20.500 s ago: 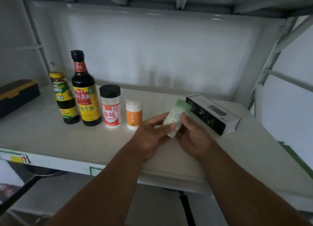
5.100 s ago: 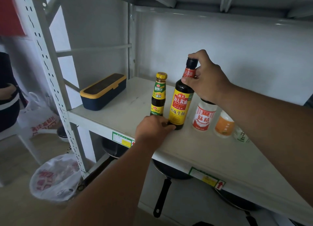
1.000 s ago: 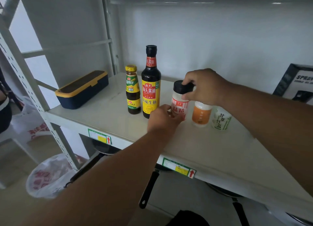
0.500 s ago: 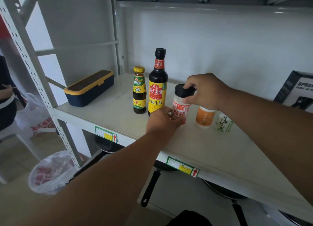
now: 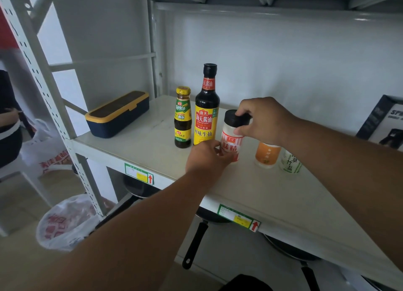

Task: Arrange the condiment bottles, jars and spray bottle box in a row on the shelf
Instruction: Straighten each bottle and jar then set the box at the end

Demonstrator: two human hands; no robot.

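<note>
While my right hand (image 5: 263, 120) pinches the black cap and my left hand (image 5: 207, 157) grips the base, the seasoning jar (image 5: 231, 142) at frame centre could tip against the soy sauce bottle (image 5: 206, 107) if I nudge it leftward carelessly.

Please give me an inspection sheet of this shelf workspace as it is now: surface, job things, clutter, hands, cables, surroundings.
Surface: white shelf, price tags on its front edge.
Job things: oyster sauce bottle, soy sauce bottle, MSG jar, orange jar, bamboo salt jar upright in a row; spray bottle box upright at the far right.
Clutter: navy case with yellow rim.
Hands: right hand grips the MSG jar's black cap; left hand holds its base.
Cables: nothing seen.
Surroundings: pans below; plastic bag on the floor.
</note>
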